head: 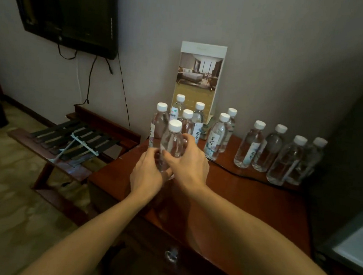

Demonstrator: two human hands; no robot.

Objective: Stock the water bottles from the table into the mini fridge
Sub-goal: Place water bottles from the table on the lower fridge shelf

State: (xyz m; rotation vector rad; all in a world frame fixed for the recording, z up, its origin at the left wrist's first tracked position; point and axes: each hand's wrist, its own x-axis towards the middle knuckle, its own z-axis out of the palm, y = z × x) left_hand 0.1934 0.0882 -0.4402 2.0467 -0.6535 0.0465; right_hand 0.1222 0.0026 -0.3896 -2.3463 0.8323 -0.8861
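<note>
Both hands grip one clear water bottle [173,140] with a white cap at the near left of the bench [247,201]. The left hand [147,175] curls round its lower body; the right hand [190,163] wraps its middle with thumb and fingers. The bottle is upright, its base hidden by the hands. Six more bottles [217,138] stand clustered just behind it, before a photo card [199,72] at the wall. Four further bottles [270,150] stand to the right, near the dark mini fridge [351,164] at the right edge.
</note>
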